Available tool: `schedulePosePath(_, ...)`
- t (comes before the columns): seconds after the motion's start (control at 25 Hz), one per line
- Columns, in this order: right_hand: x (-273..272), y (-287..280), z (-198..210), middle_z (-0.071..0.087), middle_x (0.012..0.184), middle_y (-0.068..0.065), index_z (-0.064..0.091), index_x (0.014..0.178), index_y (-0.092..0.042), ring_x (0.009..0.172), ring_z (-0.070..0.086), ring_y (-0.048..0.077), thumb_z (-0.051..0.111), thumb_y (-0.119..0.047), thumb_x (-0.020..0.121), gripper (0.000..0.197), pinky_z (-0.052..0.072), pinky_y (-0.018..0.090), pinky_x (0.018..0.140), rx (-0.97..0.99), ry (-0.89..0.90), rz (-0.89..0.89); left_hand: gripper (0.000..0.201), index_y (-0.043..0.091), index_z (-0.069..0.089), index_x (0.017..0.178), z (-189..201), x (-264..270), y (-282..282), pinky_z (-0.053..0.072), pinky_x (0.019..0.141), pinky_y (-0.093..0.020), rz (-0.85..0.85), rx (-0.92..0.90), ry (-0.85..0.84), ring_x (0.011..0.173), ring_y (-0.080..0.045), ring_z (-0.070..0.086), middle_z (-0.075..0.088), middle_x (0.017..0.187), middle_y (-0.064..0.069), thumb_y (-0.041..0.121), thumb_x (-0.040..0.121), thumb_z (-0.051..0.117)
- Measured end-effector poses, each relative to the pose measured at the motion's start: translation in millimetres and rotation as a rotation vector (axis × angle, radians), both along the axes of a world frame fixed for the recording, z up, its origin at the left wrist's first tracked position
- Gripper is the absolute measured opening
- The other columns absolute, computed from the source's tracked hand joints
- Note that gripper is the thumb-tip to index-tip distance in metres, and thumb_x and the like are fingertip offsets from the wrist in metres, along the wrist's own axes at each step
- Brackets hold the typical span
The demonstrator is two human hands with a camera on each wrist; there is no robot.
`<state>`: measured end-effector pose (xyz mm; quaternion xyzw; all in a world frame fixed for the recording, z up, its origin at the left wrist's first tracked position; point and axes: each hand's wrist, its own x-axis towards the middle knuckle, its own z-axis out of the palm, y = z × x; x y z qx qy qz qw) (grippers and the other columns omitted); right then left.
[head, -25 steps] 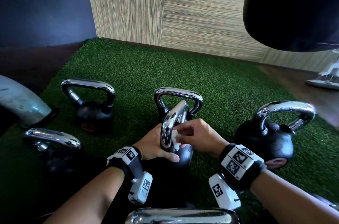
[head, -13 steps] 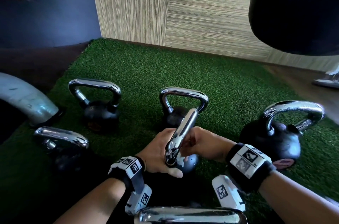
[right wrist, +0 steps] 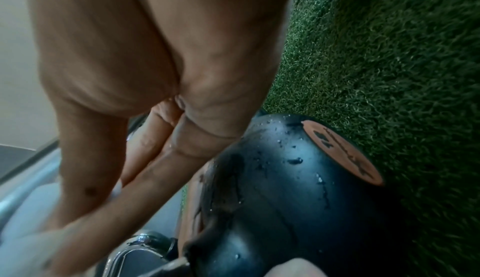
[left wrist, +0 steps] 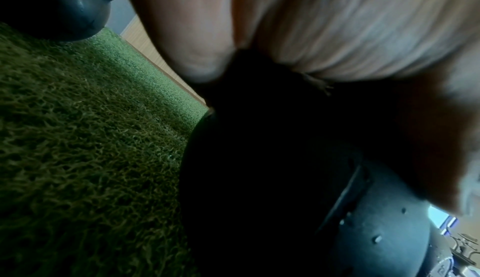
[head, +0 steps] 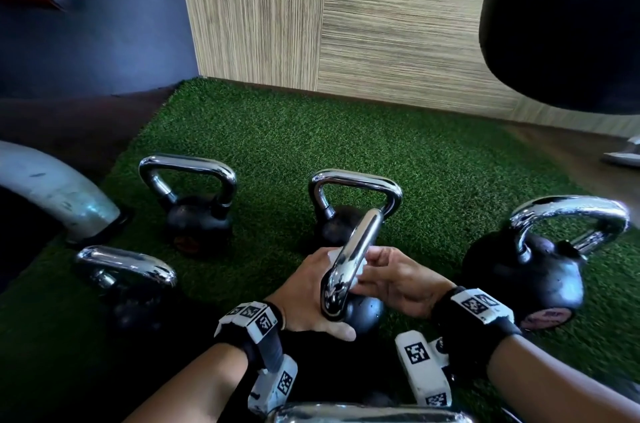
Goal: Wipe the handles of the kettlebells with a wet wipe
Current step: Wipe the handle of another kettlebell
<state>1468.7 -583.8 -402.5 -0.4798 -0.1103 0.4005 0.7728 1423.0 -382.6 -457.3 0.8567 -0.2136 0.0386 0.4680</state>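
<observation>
you're mid-wipe: right hand [head: 398, 280] pinches the wet wipe [head: 362, 268] against the handle [head: 349, 263], left hand [head: 308, 294] cups the kettlebell [head: 363, 313]; next, slide fingers toward the far end.

Six kettlebells showed on the turf [head: 346, 131]: one tilted at centre [head: 360, 311], one behind it at twelve o'clock [head: 353, 187], one at ten [head: 194, 211], one at eight [head: 128, 280], one at three [head: 530, 270], plus a chrome handle at six [head: 367, 415]. Two hands were in: left [head: 308, 298], right [head: 398, 280]. One white wipe [head: 362, 268] sat between them.
</observation>
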Motion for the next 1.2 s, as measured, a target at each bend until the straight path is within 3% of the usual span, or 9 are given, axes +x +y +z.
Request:
schedulePosePath(0.16, 10, 6, 1, 0.077, 0.1, 0.022, 0.069, 0.103, 0.006, 0.083, 0.078, 0.025, 0.082, 0.004, 0.068, 0.037, 0.064, 0.026, 0.067, 0.014, 0.047, -0.258, 0.115, 0.076, 0.024, 0.126, 1, 0, -1, 0.038, 0.117, -0.046, 0.024, 0.01, 0.041, 0.137, -0.016, 0.046, 0.048, 0.142, 0.005, 0.042, 0.047, 0.101)
schedulePosePath(0.24, 9, 10, 3, 0.075, 0.103, 0.025, 0.063, 0.112, 0.011, 0.084, 0.078, 0.029, 0.089, 0.0, 0.061, 0.058, 0.065, 0.029, 0.071, 0.024, 0.061, -0.311, 0.114, 0.073, 0.027, 0.128, 0, -1, -1, 0.037, 0.118, -0.045, 0.028, 0.001, 0.05, 0.138, -0.015, 0.045, 0.047, 0.143, 0.006, 0.044, 0.046, 0.1)
schedulePosePath(0.32, 3, 15, 3, 0.076, 0.099, 0.025, 0.058, 0.119, 0.013, 0.081, 0.079, 0.028, 0.077, 0.004, 0.069, 0.054, 0.065, 0.029, 0.069, 0.012, 0.04, -0.367, 0.114, 0.067, 0.028, 0.133, -2, -1, 0, 0.036, 0.118, -0.046, 0.025, 0.005, 0.045, 0.139, -0.016, 0.044, 0.045, 0.144, 0.005, 0.048, 0.047, 0.099)
schedulePosePath(0.44, -2, 22, 10, 0.077, 0.083, 0.022, 0.058, 0.086, 0.001, 0.067, 0.077, 0.027, 0.065, 0.009, 0.078, 0.013, 0.064, 0.031, 0.06, -0.032, -0.012, -0.554, 0.115, 0.07, 0.027, 0.133, -1, 0, 0, 0.037, 0.118, -0.049, 0.022, -0.02, 0.068, 0.14, -0.018, 0.044, 0.044, 0.146, 0.005, 0.048, 0.046, 0.099)
schedulePosePath(0.72, 1, 39, 21, 0.066, 0.066, 0.016, 0.057, 0.08, -0.001, 0.038, 0.063, 0.01, 0.052, 0.018, 0.09, 0.022, 0.048, 0.019, 0.036, -0.365, -0.151, -0.882, 0.121, 0.075, 0.019, 0.132, 3, -1, 0, 0.034, 0.12, -0.045, 0.031, 0.046, 0.033, 0.138, -0.016, 0.042, 0.041, 0.143, 0.009, 0.048, 0.045, 0.098)
schedulePosePath(0.84, -2, 40, 24, 0.063, 0.064, 0.012, 0.061, 0.082, 0.002, 0.034, 0.058, 0.005, 0.05, 0.013, 0.089, 0.017, 0.045, 0.016, 0.035, -0.498, -0.22, -0.922, 0.123, 0.078, 0.017, 0.129, 5, -3, 0, 0.032, 0.12, -0.044, 0.045, 0.073, 0.058, 0.138, -0.015, 0.04, 0.04, 0.143, 0.01, 0.043, 0.046, 0.101)
schedulePosePath(1.0, -6, 35, 21, 0.067, 0.065, 0.003, 0.071, 0.081, -0.002, 0.048, 0.06, 0.009, 0.067, 0.0, 0.083, 0.004, 0.039, 0.009, 0.036, -0.708, -0.372, -0.95, 0.122, 0.077, 0.021, 0.129, 4, -4, 1, 0.033, 0.12, -0.044, 0.028, 0.057, 0.054, 0.137, -0.015, 0.041, 0.041, 0.141, 0.011, 0.038, 0.047, 0.102)
schedulePosePath(1.12, -9, 36, 17, 0.065, 0.049, 0.0, 0.068, 0.082, 0.003, 0.035, 0.059, 0.003, 0.067, 0.005, 0.081, 0.003, 0.042, 0.012, 0.035, -0.69, -0.298, -0.919, 0.115, 0.061, 0.029, 0.14, 0, 0, 2, 0.03, 0.122, -0.042, -0.004, 0.071, 0.038, 0.14, -0.011, 0.037, 0.039, 0.143, 0.013, 0.056, 0.046, 0.095)
schedulePosePath(1.2, -9, 35, 16, 0.069, 0.054, 0.006, 0.068, 0.083, 0.005, 0.034, 0.06, 0.003, 0.063, 0.007, 0.081, 0.005, 0.046, 0.015, 0.037, -0.694, -0.283, -0.895, 0.117, 0.05, 0.033, 0.145, -2, 0, 1, 0.029, 0.123, -0.041, -0.01, 0.064, 0.047, 0.141, -0.01, 0.037, 0.038, 0.144, 0.014, 0.062, 0.044, 0.09)
